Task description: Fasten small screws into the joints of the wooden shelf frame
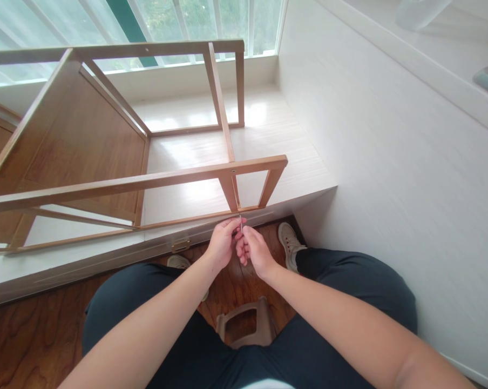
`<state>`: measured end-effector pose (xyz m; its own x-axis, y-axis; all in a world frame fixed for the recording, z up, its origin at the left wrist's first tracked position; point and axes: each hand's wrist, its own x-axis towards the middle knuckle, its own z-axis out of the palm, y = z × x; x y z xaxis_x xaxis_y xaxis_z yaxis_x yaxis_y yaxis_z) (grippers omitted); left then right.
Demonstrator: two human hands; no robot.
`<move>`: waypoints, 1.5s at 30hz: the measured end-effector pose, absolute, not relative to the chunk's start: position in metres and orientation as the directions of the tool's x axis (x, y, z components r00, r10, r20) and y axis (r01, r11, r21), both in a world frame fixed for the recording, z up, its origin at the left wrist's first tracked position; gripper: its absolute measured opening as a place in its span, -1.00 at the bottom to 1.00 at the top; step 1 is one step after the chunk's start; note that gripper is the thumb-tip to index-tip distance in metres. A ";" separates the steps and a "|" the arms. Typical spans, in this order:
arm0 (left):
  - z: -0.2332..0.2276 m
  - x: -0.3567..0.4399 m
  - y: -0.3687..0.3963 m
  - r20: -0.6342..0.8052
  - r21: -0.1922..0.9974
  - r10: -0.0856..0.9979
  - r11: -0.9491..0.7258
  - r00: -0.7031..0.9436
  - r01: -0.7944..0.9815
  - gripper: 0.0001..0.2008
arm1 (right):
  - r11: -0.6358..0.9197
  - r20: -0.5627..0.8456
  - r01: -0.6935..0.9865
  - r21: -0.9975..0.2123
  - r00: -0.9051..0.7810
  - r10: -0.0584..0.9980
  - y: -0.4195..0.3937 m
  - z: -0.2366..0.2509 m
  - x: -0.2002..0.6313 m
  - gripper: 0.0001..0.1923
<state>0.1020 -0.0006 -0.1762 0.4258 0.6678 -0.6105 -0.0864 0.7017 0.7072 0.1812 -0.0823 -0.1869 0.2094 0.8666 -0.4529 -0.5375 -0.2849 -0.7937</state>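
Note:
In the head view a brown wooden rack frame (179, 174) lies on its side on the white ledge, its end toward the right. At its near lower rail, my left hand (223, 242) and my right hand (255, 249) meet. A thin metal rod (241, 223), too small to name surely, stands between their fingertips. My left thumb and forefinger pinch it near its upper end, close below the foot of the frame's crossbar. Lower down, my right thumb and forefinger close on the same rod, the other fingers curled.
The white ledge (304, 173) runs below a barred window (195, 21), with a white wall (390, 178) on the right. A handle (181, 246) sits on the ledge's front. Between my legs is a brown plastic stool (262, 324) on the wooden floor (37, 335).

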 end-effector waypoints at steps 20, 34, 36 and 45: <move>-0.172 0.104 -0.001 -0.612 0.680 0.657 0.721 0.439 -0.130 -0.60 | -0.259 -0.485 -0.578 -0.774 0.278 0.829 -0.087 -0.191 0.177 -0.63; -0.174 0.104 0.000 -0.644 0.648 0.618 0.754 0.451 -0.107 -0.54 | -0.245 -0.500 -0.706 -0.665 0.177 0.848 -0.083 -0.185 0.181 -0.68; -0.173 0.104 0.000 -0.651 0.640 0.599 0.763 0.465 -0.087 -0.52 | -0.255 -0.509 -0.775 -0.578 0.098 0.855 -0.082 -0.185 0.182 -0.70; -0.167 0.102 0.000 -0.690 0.575 0.500 0.818 0.523 -0.023 -0.50 | -0.283 -0.480 -0.837 -0.468 -0.028 0.877 -0.082 -0.181 0.187 -0.76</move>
